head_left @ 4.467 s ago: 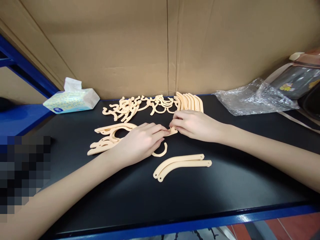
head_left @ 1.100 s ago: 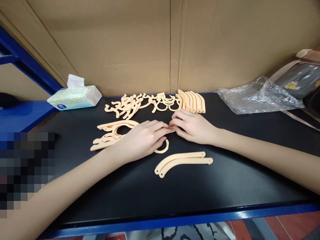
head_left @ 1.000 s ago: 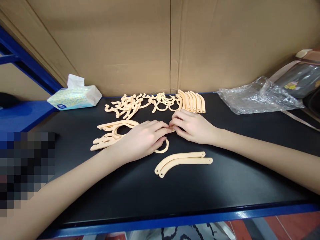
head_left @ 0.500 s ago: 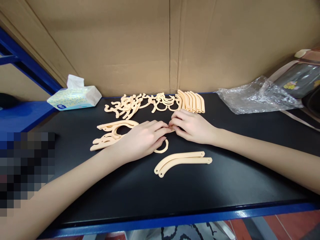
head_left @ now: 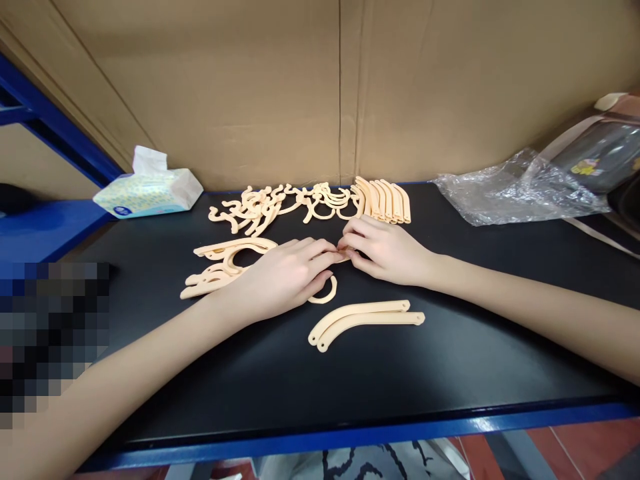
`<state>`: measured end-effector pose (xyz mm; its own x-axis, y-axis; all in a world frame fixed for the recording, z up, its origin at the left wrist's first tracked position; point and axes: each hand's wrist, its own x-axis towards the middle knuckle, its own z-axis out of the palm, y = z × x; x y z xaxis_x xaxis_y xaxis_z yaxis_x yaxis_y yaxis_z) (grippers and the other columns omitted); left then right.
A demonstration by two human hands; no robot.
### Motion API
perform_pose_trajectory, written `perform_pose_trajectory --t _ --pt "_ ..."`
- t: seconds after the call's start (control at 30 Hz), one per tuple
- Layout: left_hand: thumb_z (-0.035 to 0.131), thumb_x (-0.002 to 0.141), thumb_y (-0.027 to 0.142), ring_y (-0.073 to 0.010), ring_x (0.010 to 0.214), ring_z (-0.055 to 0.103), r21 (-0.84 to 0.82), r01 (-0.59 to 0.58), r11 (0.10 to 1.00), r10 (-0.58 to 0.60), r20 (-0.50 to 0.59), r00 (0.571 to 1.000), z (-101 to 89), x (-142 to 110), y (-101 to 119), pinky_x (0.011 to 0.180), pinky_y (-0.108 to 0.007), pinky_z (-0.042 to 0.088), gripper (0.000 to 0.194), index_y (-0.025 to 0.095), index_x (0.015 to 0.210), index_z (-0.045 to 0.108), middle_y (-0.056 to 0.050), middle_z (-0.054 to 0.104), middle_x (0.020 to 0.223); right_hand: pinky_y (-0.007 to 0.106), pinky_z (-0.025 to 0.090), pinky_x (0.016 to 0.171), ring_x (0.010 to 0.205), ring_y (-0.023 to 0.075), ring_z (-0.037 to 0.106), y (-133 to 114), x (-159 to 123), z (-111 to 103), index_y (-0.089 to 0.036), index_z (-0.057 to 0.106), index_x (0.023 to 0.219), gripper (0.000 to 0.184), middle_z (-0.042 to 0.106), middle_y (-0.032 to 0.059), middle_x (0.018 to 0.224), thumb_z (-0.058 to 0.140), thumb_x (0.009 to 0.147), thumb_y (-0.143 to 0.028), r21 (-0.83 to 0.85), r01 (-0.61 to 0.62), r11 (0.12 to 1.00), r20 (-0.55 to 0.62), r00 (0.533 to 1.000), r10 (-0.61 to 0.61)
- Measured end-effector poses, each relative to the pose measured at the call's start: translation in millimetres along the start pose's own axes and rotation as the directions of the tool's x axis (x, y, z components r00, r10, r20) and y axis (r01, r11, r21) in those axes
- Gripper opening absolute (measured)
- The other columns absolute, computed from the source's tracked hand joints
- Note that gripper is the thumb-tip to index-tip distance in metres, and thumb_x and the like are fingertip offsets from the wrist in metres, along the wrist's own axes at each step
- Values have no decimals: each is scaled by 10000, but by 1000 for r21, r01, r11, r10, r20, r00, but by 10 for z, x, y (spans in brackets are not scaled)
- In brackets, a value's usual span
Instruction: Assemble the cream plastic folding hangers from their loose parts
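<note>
Near the middle of the table, my left hand (head_left: 293, 277) and my right hand (head_left: 383, 248) meet at the fingertips. Both are closed on a beige plastic hanger piece (head_left: 344, 260), mostly hidden by the fingers. A curved beige hook (head_left: 329, 293) shows below my left fingers; whether it joins the held piece I cannot tell. Two curved hanger arms (head_left: 367, 319) with holes at their ends lie side by side in front of my hands. Beside my left wrist rest several folded hanger pieces (head_left: 225, 257), partly covered by that hand.
Along the back lie a pile of loose hooks (head_left: 255, 208) and a row of hanger arms (head_left: 387, 200). A tissue pack (head_left: 150, 190) sits at the back left. Crumpled clear plastic (head_left: 520, 190) and a bag (head_left: 605, 157) occupy the right. A cardboard wall (head_left: 250, 93) closes off the back.
Both hands stay at the same spot with fingertips together on the piece. The whole view has shifted very slightly; the parts on the table have not moved.
</note>
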<state>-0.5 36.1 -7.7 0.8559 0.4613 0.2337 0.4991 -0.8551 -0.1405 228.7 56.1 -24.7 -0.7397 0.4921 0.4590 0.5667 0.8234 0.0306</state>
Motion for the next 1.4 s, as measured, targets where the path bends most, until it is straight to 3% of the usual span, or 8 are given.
perform_pose_trajectory --t 1.4 --pt "418 992 214 -215 1016 608 31 5 999 -6 34 999 15 -1 14 875 -360 514 304 161 1267 536 -78 587 1221 333 469 743 853 205 561 7 -7 2 -129 647 925 257 601 101 941 410 966 -220 -5 7 1000 -1 1000 -7"
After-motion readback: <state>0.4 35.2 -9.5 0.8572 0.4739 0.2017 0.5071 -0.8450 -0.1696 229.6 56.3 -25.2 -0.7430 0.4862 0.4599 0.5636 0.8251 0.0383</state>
